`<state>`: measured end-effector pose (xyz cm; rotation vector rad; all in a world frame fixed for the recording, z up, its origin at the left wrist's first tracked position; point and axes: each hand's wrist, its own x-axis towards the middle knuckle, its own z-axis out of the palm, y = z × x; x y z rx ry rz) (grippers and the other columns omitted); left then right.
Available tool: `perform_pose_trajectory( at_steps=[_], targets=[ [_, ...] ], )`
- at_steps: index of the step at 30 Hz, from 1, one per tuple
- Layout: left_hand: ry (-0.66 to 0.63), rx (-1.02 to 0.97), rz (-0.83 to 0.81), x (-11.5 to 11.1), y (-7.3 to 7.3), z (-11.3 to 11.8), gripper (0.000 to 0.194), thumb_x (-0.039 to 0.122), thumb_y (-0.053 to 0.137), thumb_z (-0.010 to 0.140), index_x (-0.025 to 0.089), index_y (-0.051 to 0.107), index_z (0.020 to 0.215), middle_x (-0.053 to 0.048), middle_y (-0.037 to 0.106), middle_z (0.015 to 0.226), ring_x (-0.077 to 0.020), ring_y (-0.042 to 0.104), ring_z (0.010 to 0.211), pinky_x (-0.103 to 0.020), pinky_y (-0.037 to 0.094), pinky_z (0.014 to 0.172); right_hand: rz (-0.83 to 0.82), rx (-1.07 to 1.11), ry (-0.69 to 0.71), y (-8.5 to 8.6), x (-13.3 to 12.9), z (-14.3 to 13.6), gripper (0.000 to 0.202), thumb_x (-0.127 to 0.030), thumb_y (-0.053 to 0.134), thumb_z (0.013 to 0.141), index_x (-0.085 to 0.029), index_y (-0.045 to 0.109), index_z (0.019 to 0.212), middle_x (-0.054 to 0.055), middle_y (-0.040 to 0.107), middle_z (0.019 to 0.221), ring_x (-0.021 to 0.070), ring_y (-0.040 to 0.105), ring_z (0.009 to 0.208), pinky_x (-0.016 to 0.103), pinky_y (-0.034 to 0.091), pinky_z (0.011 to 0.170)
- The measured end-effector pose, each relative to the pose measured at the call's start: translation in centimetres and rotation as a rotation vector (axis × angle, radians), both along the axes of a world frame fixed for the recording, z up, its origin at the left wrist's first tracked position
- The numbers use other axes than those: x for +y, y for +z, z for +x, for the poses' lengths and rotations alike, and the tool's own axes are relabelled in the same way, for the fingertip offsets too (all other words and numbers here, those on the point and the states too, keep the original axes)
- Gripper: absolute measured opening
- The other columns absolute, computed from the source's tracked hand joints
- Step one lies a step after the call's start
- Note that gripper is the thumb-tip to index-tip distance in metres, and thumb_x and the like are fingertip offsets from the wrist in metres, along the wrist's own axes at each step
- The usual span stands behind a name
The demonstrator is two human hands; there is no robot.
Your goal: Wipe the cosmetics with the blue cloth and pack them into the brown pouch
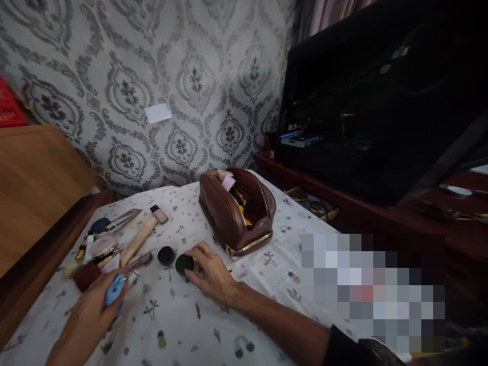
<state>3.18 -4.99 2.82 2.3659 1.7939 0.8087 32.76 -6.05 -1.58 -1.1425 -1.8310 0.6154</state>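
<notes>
My left hand [86,315], at the lower left, is closed around a small light-blue object [115,290] whose kind I cannot make out. Beside it lies a group of cosmetics, among them a round compact [102,246] and a long beige tube [139,239]. My right hand [215,274] grips a dark green round jar [184,265] between thumb and fingers, low at the cloth. Just left of that jar sits a black round jar [166,255]. Behind my right hand stands a brown toiletry bag [219,208], unzipped, with several small items inside.
A patterned white cloth [198,335] covers the table. At the left edge rises a wooden panel [38,168], and a patterned wall closes off the back. To the right are a large black screen [354,112] and a dark red cabinet [274,168]. A blurred-out patch hides the lower right.
</notes>
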Motion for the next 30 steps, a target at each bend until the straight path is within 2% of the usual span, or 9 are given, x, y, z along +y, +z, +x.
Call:
perform_pose_trajectory(
  at_steps=[2,4,6,9,12,15,20,24,30],
  targets=[
    [-0.077,-0.182,-0.110,-0.5,1.2,4.1,0.041,0.055,0.053,0.081,0.021,0.069,0.099,-0.006,0.073,0.098,-0.0254,0.067,0.093,-0.033,0.053,0.085,0.079,0.036,-0.002,0.0,-0.2,-0.1,0.023,-0.024,0.056,0.087,-0.018,0.063,0.107,0.005,0.057,0.097,0.0104,0.050,0.063,0.025,0.048,0.064],
    [-0.110,-0.345,-0.182,-0.9,1.8,7.6,0.039,0.053,0.054,0.082,0.019,0.068,0.096,-0.005,0.071,0.094,-0.0228,0.066,0.086,-0.032,0.053,0.079,0.126,0.056,0.029,0.1,-0.7,-0.3,0.021,-0.028,0.051,0.091,-0.016,0.065,0.102,0.005,0.059,0.088,0.0108,0.050,0.061,0.024,0.046,0.063],
    [-0.120,-0.516,-0.184,-1.1,1.6,10.2,0.034,0.049,0.054,0.085,0.019,0.066,0.096,-0.003,0.067,0.084,-0.0186,0.062,0.077,-0.029,0.051,0.073,0.113,0.071,0.085,0.4,-1.2,-0.5,0.024,-0.032,0.047,0.094,-0.016,0.064,0.101,0.004,0.061,0.081,0.0122,0.053,0.063,0.024,0.045,0.063],
    [-0.165,-0.691,-0.159,-1.3,0.6,12.4,0.028,0.045,0.054,0.088,0.019,0.062,0.097,0.001,0.059,0.076,-0.0139,0.056,0.069,-0.024,0.046,0.067,-0.005,0.101,0.172,0.9,-1.7,-0.8,0.028,-0.037,0.045,0.096,-0.016,0.063,0.098,0.002,0.063,0.073,0.0131,0.055,0.064,0.024,0.043,0.063],
    [-0.197,-0.759,-0.141,-1.4,-0.8,12.9,0.022,0.041,0.052,0.091,0.020,0.056,0.097,0.002,0.056,0.075,-0.0122,0.053,0.067,-0.023,0.044,0.066,-0.162,0.199,0.218,1.1,-1.5,-1.0,0.030,-0.043,0.050,0.092,-0.017,0.061,0.104,0.001,0.064,0.070,0.0125,0.055,0.058,0.023,0.043,0.057],
    [-0.223,-0.727,-0.097,-1.7,-1.7,12.6,0.018,0.037,0.053,0.091,0.020,0.054,0.095,0.001,0.056,0.077,-0.0126,0.053,0.068,-0.024,0.043,0.067,-0.252,0.252,0.240,0.7,-1.0,-1.4,0.034,-0.039,0.055,0.087,-0.017,0.056,0.113,0.000,0.066,0.073,0.0119,0.056,0.055,0.023,0.043,0.052],
    [-0.234,-0.662,-0.062,-1.9,-2.2,11.5,0.014,0.033,0.055,0.089,0.020,0.053,0.088,0.003,0.052,0.073,-0.0119,0.049,0.066,-0.023,0.041,0.064,-0.226,0.140,0.275,-0.4,-0.7,-1.8,0.046,-0.026,0.059,0.078,-0.019,0.051,0.123,-0.001,0.065,0.079,0.0097,0.055,0.051,0.022,0.044,0.050],
    [-0.220,-0.679,-0.069,-1.6,-2.0,11.0,0.015,0.031,0.057,0.086,0.020,0.050,0.080,0.005,0.046,0.065,-0.0104,0.043,0.059,-0.022,0.038,0.059,-0.216,0.068,0.282,-0.9,-0.7,-1.8,0.050,-0.025,0.056,0.078,-0.021,0.048,0.128,0.000,0.067,0.084,0.0094,0.055,0.050,0.022,0.043,0.046],
    [-0.273,-0.598,-0.061,-0.7,-1.9,10.1,0.019,0.027,0.058,0.083,0.019,0.046,0.070,0.005,0.044,0.063,-0.0102,0.042,0.059,-0.023,0.034,0.059,-0.149,-0.006,0.254,-0.9,-1.0,-1.9,0.049,-0.023,0.052,0.080,-0.020,0.047,0.129,-0.002,0.064,0.076,0.0099,0.054,0.051,0.022,0.044,0.048]
  ],
)
